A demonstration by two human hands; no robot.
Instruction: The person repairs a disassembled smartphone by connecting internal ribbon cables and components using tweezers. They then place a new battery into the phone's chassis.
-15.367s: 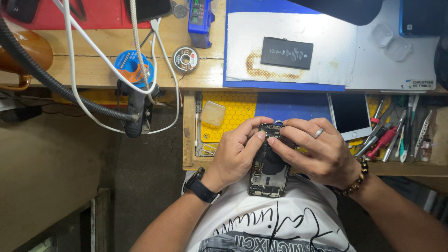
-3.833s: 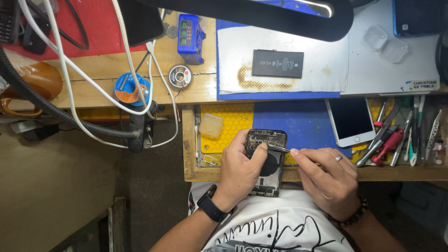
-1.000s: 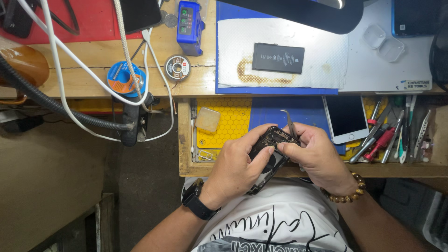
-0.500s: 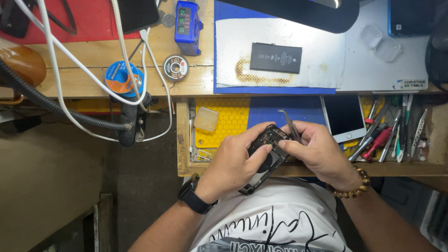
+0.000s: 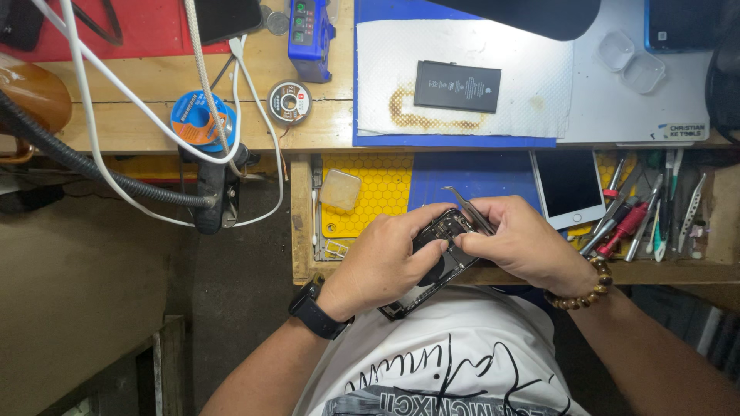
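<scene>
Cluttered workbench (image 5: 324, 131) behind, my left hand (image 5: 385, 262) grips an opened phone (image 5: 435, 258); my right hand (image 5: 524, 246) pinches tweezers (image 5: 466, 208).

A: How many hands were at work?
B: Two, a left hand (image 5: 383, 262) and a right hand (image 5: 518, 245), both on one opened phone (image 5: 433, 260)
A: Any tools in them?
B: One pair of tweezers (image 5: 467, 208), in the right hand
A: What lay on the bench?
B: One black battery (image 5: 456, 85) on one white towel (image 5: 462, 77), two solder spools, a blue spool (image 5: 199, 119) and a small spool (image 5: 288, 102), and one blue meter (image 5: 311, 31)
A: And in the tray?
B: One white phone (image 5: 567, 187) and one pale pad (image 5: 340, 189)
A: Worn things?
B: One black watch (image 5: 316, 310) and one bead bracelet (image 5: 581, 293)
</scene>
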